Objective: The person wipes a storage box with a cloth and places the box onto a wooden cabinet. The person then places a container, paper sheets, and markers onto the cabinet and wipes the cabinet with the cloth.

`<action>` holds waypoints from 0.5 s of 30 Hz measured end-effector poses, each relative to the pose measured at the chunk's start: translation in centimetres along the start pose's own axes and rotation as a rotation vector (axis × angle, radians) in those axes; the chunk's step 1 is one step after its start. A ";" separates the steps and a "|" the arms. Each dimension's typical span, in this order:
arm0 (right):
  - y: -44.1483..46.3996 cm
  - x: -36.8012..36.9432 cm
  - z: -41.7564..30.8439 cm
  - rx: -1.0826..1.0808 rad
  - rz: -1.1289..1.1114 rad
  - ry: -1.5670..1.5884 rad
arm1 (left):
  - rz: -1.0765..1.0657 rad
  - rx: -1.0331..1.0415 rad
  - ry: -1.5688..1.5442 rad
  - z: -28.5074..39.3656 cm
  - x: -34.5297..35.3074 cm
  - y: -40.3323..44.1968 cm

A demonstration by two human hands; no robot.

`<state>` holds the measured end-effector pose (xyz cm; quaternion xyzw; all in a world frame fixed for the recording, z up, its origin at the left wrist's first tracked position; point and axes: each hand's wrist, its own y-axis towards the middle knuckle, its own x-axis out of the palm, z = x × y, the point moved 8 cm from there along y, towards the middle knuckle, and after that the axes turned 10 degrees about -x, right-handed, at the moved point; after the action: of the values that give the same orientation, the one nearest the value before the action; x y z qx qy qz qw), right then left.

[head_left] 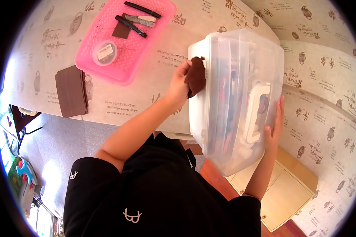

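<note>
A dark brown cloth [196, 77] is bunched in my left hand [180, 83], its fingers closed around it. The cloth rests against the white rim on the left side of a large translucent plastic storage box [261, 59]. This box has a white carrying handle [254, 114], and blurred coloured items show through its wall. On the box's right side lies my right hand [275, 128], fingers stretched out along the edge and thumb apart on the surface.
A pink plastic basket [124, 77] holds black pens, a brown piece and a small round labelled tub [105, 53]. Folded brown cloth [71, 91] lies at the table edge. Below the box stands a pale wooden cabinet [284, 189], beside a patterned wall [324, 98].
</note>
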<state>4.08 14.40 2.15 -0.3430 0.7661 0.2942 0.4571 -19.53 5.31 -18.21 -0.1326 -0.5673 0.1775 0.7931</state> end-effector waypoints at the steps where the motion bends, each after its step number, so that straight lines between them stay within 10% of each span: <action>1: 0.0 0.0 0.0 0.000 -0.001 -0.007 | 0.062 -0.024 0.097 -0.5 -0.5 -0.3; 13: 0.2 0.1 0.0 -0.005 -0.015 -0.033 | -0.082 0.183 -0.195 3.9 0.9 3.9; 15: 0.4 0.2 -0.2 -0.012 -0.012 -0.036 | -0.077 0.346 0.209 2.6 -0.4 6.3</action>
<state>3.55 14.40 2.08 -0.3447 0.7540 0.3021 0.4706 -22.95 10.87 -20.29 0.0096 -0.4476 0.2268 0.8649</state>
